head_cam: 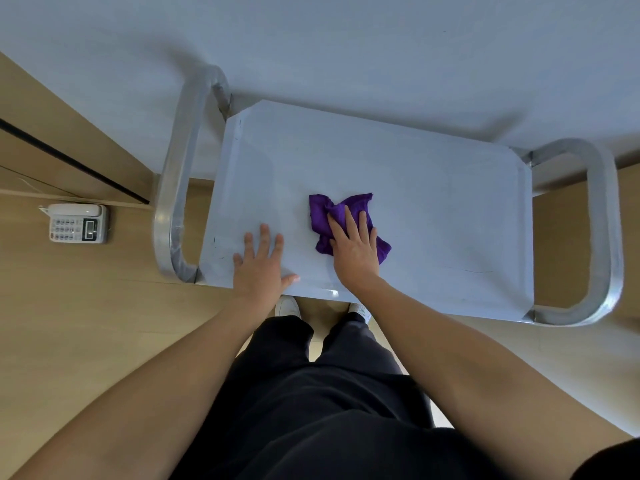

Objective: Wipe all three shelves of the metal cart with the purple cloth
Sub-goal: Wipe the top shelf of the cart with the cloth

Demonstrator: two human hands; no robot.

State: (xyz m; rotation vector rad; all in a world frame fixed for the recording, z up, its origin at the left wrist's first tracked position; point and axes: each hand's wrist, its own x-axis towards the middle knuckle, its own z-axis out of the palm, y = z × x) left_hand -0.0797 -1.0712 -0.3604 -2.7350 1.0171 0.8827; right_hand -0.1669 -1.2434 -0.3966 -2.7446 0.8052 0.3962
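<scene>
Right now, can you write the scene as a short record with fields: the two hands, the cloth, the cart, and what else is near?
left hand: flat on the top shelf near its front edge, fingers straight, holds nothing
right hand: flat on the purple cloth, pressing it to the shelf
purple cloth: crumpled, near the shelf's middle
lower shelves: hidden under the top one
cart handles: one tube loop at each end
telephone: on the wood surface beyond the left-end handle

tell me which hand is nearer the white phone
Left. The left hand lies flat on the top shelf near its left end, toward the phone; the right hand presses the purple cloth farther right.
</scene>
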